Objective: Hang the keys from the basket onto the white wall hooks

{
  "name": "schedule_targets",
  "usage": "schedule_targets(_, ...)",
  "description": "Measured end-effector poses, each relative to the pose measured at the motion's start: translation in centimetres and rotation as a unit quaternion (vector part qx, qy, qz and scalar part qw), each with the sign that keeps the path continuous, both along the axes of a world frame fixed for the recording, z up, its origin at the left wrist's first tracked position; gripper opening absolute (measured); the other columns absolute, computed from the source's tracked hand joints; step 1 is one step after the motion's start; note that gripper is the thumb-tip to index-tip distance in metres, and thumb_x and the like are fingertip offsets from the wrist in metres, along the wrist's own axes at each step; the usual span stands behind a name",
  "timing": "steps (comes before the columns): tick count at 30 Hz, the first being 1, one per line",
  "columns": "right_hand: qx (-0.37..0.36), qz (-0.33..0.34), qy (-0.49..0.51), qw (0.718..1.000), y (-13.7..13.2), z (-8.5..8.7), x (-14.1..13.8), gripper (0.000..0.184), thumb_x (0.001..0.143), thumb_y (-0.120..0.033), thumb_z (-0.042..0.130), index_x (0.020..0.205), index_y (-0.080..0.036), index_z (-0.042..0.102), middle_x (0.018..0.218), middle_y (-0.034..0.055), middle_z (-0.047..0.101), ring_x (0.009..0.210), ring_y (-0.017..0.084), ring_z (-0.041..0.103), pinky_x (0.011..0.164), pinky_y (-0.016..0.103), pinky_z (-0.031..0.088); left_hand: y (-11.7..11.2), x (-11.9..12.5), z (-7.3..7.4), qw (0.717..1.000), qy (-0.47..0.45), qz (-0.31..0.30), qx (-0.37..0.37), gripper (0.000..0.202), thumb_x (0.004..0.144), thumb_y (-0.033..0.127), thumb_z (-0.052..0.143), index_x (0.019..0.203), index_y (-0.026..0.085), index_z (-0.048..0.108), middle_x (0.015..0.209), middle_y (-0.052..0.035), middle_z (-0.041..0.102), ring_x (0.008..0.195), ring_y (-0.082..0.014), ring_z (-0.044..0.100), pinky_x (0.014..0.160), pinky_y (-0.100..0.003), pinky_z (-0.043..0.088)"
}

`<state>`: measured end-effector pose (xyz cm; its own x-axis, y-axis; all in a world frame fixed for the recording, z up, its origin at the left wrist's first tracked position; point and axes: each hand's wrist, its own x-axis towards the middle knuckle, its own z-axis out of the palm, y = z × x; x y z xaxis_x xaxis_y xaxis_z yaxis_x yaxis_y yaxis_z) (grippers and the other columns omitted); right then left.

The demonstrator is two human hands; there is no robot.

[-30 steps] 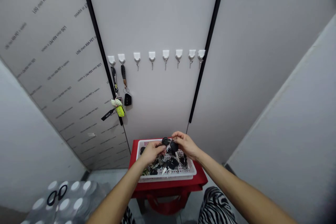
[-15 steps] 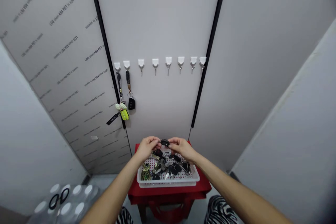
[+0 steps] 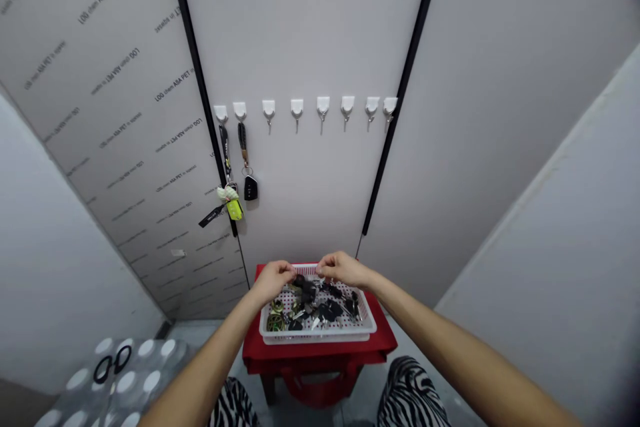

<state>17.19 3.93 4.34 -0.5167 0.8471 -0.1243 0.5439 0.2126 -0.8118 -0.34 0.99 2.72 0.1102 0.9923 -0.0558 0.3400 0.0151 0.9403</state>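
My left hand [image 3: 277,279] is closed at the fingertips above the back left of a white plastic basket [image 3: 320,336]. A black-headed key [image 3: 301,279] lies at or just under those fingertips; I cannot tell whether they touch it. My right hand [image 3: 344,269] is pinched over the basket's back rim, a little apart from the left, and what it holds, if anything, is too small to make out. In the basket lie several black keys [image 3: 330,310] and some brass-coloured rings [image 3: 276,321] at the left.
A red-covered stool [image 3: 383,340] bears the basket. On the wall ahead is a row of white hooks [image 3: 297,107]; a black car key [image 3: 251,188] and a yellow-green key fob [image 3: 234,209] hang from the left ones. Scissors [image 3: 113,363] lie on packed bottles [image 3: 127,381] at lower left.
Half a second ago both hands met at a black key held between them above the basket. Now the hands are apart and that key no longer shows between them. The view has tilted slightly.
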Motion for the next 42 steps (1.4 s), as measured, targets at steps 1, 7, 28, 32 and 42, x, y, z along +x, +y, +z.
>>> schedule_targets(1,0.037,-0.015,-0.044,0.998,0.1,-0.6,0.0,0.016,0.061,-0.025,0.044,0.066,-0.014,0.055,0.056,0.0001,0.053,0.049,0.008,0.045,0.047,0.019,0.031,0.0,0.1,-0.5,1.0,0.026,0.0,0.008,0.009,0.056,0.017,0.044,0.052,0.012,0.05,0.047,0.0038,0.048,0.048,-0.0062,0.041,0.05,-0.018,0.033)
schedule_targets(7,0.197,-0.044,-0.312,0.928,-0.5,-3.6,-0.4,0.019,0.055,-0.028,0.049,0.066,-0.015,0.057,0.071,0.0084,0.058,0.069,0.017,0.051,0.056,0.024,0.032,-0.1,1.4,-2.5,0.992,0.119,-0.025,0.016,0.013,0.058,0.017,0.042,0.059,0.012,0.054,0.054,0.002,0.053,0.054,-0.0084,0.045,0.052,-0.018,0.033)
schedule_targets(28,-0.067,-0.143,0.222,0.962,-0.5,0.6,-1.8,0.029,0.061,-0.038,0.043,0.062,-0.011,0.053,0.048,-0.0033,0.044,0.042,0.004,0.034,0.042,0.018,0.029,-0.5,3.9,-0.7,0.996,-0.082,0.016,0.038,0.013,0.057,0.015,0.048,0.07,0.012,0.05,0.065,0.0003,0.055,0.06,-0.0088,0.048,0.06,-0.021,0.037)
schedule_targets(32,-0.007,-0.178,0.237,0.955,-0.1,1.7,-1.7,0.029,0.06,-0.039,0.045,0.059,-0.011,0.052,0.046,-0.0037,0.043,0.041,0.004,0.036,0.04,0.017,0.028,-0.6,2.6,-0.9,0.995,-0.038,0.057,0.067,0.012,0.054,0.011,0.048,0.066,0.013,0.048,0.057,0.0028,0.051,0.054,-0.0073,0.045,0.055,-0.02,0.036)
schedule_targets(42,0.024,-0.107,0.334,0.936,1.4,7.8,-5.1,0.017,0.054,-0.028,0.053,0.058,-0.013,0.046,0.041,-0.0057,0.047,0.036,0.004,0.041,0.04,0.018,0.035,1.3,1.9,4.9,0.969,-0.083,0.056,0.225,0.022,0.064,0.028,0.042,0.078,0.014,0.052,0.075,-0.0033,0.056,0.071,-0.012,0.049,0.064,-0.023,0.037)
